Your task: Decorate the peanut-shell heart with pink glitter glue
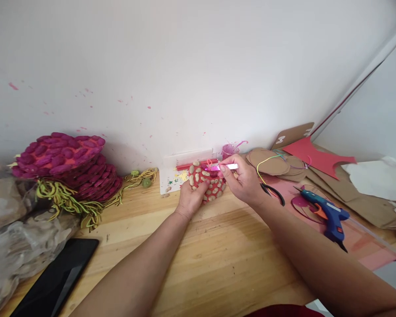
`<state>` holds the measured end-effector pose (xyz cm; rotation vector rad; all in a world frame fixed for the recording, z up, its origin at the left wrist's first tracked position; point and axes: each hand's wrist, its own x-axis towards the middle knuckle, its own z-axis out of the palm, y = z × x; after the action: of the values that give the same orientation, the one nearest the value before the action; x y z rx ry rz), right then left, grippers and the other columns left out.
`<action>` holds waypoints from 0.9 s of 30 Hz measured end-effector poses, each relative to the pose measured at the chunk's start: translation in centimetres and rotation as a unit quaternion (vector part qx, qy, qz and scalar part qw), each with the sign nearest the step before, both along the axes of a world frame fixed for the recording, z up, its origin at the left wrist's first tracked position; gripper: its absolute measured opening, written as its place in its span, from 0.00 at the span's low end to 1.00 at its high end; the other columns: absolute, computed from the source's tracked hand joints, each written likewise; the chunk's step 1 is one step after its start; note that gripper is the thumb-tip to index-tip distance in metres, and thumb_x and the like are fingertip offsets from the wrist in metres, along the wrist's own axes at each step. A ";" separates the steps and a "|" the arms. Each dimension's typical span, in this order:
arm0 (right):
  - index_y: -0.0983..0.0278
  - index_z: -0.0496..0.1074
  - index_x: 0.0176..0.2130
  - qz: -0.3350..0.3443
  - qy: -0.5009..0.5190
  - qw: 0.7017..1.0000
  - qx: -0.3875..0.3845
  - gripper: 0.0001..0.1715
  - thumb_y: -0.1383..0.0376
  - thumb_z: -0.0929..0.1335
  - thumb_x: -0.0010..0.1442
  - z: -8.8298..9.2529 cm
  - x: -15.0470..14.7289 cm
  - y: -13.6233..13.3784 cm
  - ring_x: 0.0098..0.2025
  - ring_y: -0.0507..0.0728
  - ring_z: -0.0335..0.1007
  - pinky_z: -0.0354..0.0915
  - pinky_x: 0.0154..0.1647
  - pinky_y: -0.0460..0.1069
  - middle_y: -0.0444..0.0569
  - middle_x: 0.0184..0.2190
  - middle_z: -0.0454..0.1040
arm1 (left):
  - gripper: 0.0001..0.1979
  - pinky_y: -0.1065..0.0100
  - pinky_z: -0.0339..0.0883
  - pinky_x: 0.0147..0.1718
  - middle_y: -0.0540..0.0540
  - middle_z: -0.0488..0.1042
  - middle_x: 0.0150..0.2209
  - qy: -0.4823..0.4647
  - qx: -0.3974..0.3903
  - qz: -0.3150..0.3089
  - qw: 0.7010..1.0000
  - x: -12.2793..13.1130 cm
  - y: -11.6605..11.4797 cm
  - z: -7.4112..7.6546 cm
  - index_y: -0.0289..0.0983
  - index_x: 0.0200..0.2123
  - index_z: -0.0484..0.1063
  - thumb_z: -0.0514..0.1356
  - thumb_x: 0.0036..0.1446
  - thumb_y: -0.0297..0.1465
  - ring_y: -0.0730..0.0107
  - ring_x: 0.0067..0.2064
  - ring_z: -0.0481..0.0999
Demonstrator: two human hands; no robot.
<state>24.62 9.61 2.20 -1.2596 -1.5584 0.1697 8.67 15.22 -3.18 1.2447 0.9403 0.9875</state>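
My left hand grips a round red disc studded with pale peanut shells, holding it tilted up off the wooden table near the white wall. My right hand is closed in a pinch on a thin white-handled brush. The brush's pink tip rests on the disc's upper part. A small pink cup stands just behind my right hand, by the wall.
A stack of magenta shell-covered discs with yellow-green cords sits at the left. A blue glue gun, black-handled scissors, cardboard circles and red paper lie right. A black tablet and plastic bags occupy the near left.
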 end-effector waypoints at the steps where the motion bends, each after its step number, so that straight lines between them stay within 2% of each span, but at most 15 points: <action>1: 0.61 0.68 0.41 0.001 -0.001 1.000 -0.001 0.08 0.58 0.66 0.70 0.0 0.0 0.0 0.29 0.53 0.75 0.67 0.30 0.47 0.46 0.30 0.80 | 0.19 0.66 0.74 0.26 0.42 0.84 0.36 -0.004 -0.002 0.001 1.000 0.0 0.0 0.0 0.35 0.41 0.80 0.69 0.50 0.42 0.60 0.31 0.81; 4: 0.60 0.68 0.40 -0.015 0.008 1.000 0.000 0.10 0.57 0.67 0.69 -0.1 0.3 0.1 0.27 0.52 0.73 0.65 0.28 0.47 0.44 0.27 0.78 | 0.19 0.68 0.71 0.22 0.42 0.84 0.33 -0.012 -0.017 -0.004 1.000 0.1 0.0 -0.1 0.35 0.39 0.80 0.69 0.50 0.44 0.61 0.29 0.80; 6: 0.60 0.67 0.39 -0.017 0.054 0.998 0.002 0.12 0.55 0.66 0.69 -0.2 0.5 0.3 0.27 0.52 0.73 0.66 0.29 0.47 0.43 0.26 0.78 | 0.19 0.68 0.68 0.18 0.43 0.82 0.30 -0.011 -0.029 -0.004 1.000 0.1 0.0 -0.2 0.36 0.38 0.79 0.69 0.49 0.45 0.63 0.25 0.78; 10: 0.60 0.66 0.38 0.040 0.216 0.975 -0.013 0.17 0.49 0.67 0.68 -0.7 1.0 1.2 0.26 0.51 0.72 0.65 0.28 0.47 0.41 0.24 0.76 | 0.20 0.69 0.67 0.17 0.43 0.83 0.30 -0.025 -0.034 0.003 0.999 0.2 0.1 -0.4 0.35 0.37 0.79 0.71 0.47 0.45 0.63 0.24 0.77; 12: 0.60 0.65 0.37 0.066 0.266 0.962 -0.023 0.20 0.47 0.68 0.66 -1.0 1.2 1.7 0.24 0.51 0.70 0.63 0.26 0.46 0.39 0.22 0.74 | 0.21 0.70 0.67 0.18 0.42 0.83 0.31 -0.039 -0.036 0.008 0.999 0.3 0.2 -0.5 0.35 0.38 0.80 0.72 0.46 0.44 0.63 0.26 0.78; 18: 0.60 0.66 0.36 0.082 0.311 0.947 -0.017 0.19 0.48 0.70 0.64 -1.8 1.7 2.3 0.22 0.49 0.69 0.62 0.24 0.45 0.38 0.20 0.73 | 0.21 0.73 0.59 0.14 0.45 0.80 0.25 -0.064 -0.051 0.024 0.996 0.4 0.4 -0.6 0.35 0.32 0.78 0.74 0.43 0.46 0.70 0.20 0.72; 21: 0.60 0.67 0.36 0.077 0.342 0.936 -0.022 0.21 0.48 0.72 0.61 -1.8 1.8 2.4 0.22 0.49 0.70 0.63 0.24 0.44 0.38 0.20 0.74 | 0.23 0.73 0.61 0.16 0.45 0.81 0.25 -0.093 -0.064 0.033 0.993 0.5 0.4 -0.4 0.34 0.32 0.78 0.75 0.39 0.46 0.70 0.21 0.74; 27: 0.61 0.66 0.32 0.067 0.416 0.905 -0.062 0.26 0.45 0.75 0.51 -1.2 2.3 2.8 0.16 0.50 0.68 0.58 0.17 0.44 0.38 0.16 0.72 | 0.26 0.69 0.69 0.21 0.40 0.83 0.30 -0.103 -0.082 0.058 0.990 0.7 0.0 0.4 0.33 0.33 0.79 0.78 0.32 0.44 0.63 0.27 0.80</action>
<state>26.94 12.46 1.05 -0.9684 -0.8846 0.7977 9.38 15.19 -2.80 0.9407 0.9197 1.0845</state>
